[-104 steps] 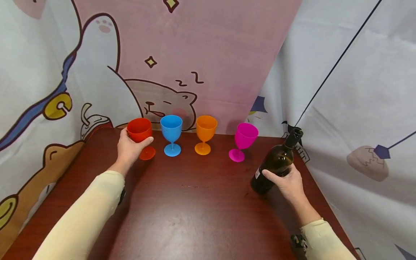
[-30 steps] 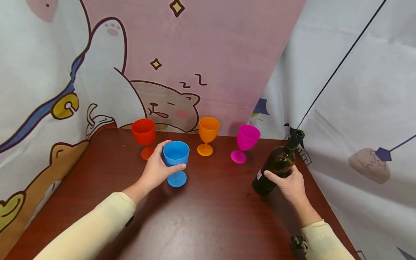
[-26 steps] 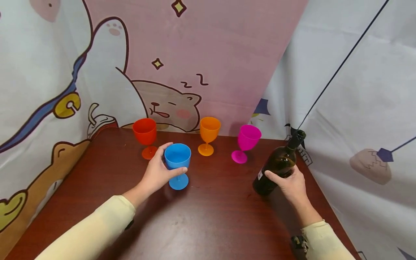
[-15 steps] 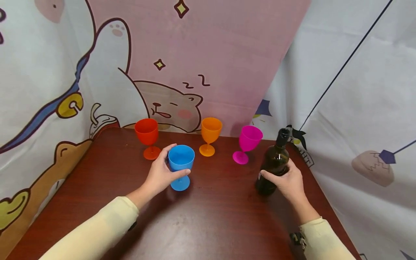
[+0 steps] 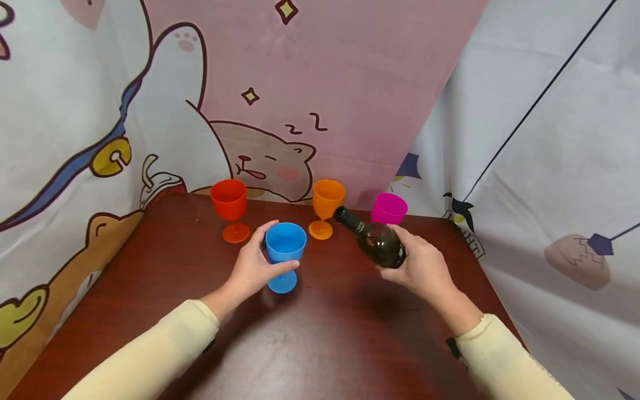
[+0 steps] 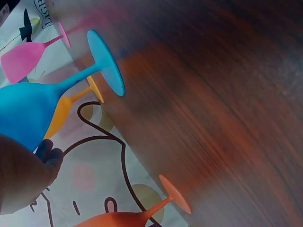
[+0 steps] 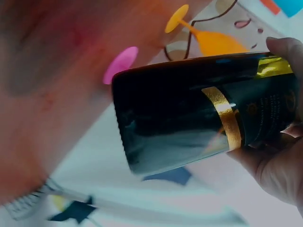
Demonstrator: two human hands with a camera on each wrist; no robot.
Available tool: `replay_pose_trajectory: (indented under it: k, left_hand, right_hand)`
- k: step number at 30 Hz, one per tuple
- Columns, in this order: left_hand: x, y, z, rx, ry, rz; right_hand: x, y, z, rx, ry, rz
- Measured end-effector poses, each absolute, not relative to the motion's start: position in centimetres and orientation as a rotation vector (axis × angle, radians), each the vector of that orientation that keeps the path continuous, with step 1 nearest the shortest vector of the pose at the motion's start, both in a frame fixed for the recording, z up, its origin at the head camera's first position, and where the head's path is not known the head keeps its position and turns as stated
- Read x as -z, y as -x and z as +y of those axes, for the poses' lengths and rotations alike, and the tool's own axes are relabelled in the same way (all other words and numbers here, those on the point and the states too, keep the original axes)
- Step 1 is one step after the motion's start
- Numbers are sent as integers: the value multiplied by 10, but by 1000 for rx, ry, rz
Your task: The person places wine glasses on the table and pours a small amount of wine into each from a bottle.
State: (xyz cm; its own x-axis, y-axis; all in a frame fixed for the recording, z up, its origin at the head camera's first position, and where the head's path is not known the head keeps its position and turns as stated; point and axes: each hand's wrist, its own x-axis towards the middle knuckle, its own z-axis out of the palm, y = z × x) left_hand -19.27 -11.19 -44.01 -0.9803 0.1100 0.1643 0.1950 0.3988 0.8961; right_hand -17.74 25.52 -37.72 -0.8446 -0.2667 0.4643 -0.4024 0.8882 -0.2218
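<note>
My left hand holds a blue plastic goblet around its bowl, thumb across the near side. The goblet is upright, in front of the row of other goblets; its stem and foot show in the left wrist view. My right hand grips a dark glass wine bottle around its body. Held up off the table, the bottle tips left, its open mouth to the right of the blue goblet and higher than its rim. A gold band and dark label show in the right wrist view.
Along the back of the brown wooden table stand a red goblet, an orange goblet and a magenta goblet, its lower part hidden behind the bottle and right hand. A printed cartoon cloth hangs behind and beside the table.
My left hand has let go of the red goblet, taken the blue one and brought it forward. My right hand has lifted the bottle from the table, moved it left and tilted it.
</note>
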Motion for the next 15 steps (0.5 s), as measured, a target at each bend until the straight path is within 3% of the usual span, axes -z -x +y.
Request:
replay_pose_trajectory:
  k: [15]
  left_hand:
    - [442, 194, -113, 1650, 317, -2526]
  right_hand:
    - [341, 176, 210, -54, -691, -2707]
